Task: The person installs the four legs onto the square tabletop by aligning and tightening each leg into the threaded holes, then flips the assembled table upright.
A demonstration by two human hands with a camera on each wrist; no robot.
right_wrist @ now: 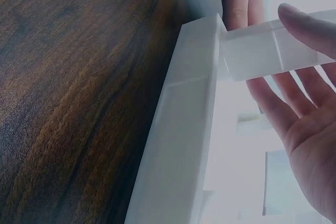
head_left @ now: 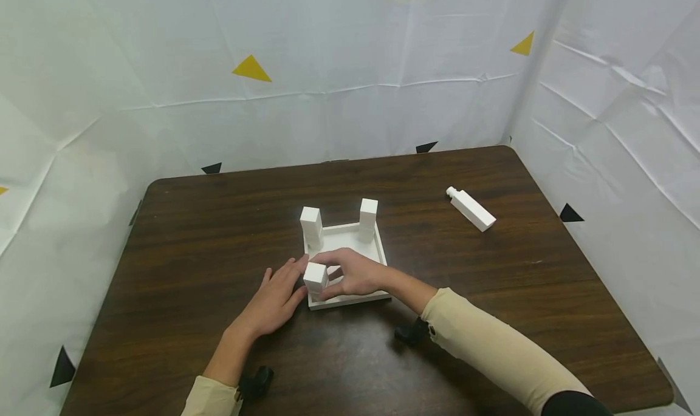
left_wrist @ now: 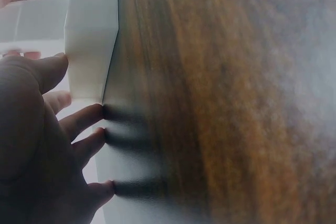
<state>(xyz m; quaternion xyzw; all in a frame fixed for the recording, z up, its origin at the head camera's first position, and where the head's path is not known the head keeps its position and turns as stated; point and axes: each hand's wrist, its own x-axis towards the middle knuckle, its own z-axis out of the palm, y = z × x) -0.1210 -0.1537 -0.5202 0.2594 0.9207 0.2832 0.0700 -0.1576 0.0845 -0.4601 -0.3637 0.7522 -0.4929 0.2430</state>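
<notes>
A shallow white square panel (head_left: pixel 352 302) with a raised rim lies on the table, like a small tabletop turned upside down. At its near left corner stands a white square leg (head_left: pixel 315 276), gripped between the thumb and fingers of my right hand (head_left: pixel 356 272). My left hand (head_left: pixel 276 300) lies to the left of the panel, fingers fairly straight, with its tips touching the rim. In the left wrist view, its thumb (left_wrist: pixel 52 72) presses near the panel's corner. Two more white legs, the far left (head_left: pixel 312 226) and far right (head_left: pixel 368 220), stand upright at the back corners.
A loose white leg (head_left: pixel 471 209) with a narrow knobbed end lies at the back right of the dark wooden table (head_left: pixel 219 234). White sheets (head_left: pixel 350 124) hang behind and beside the table.
</notes>
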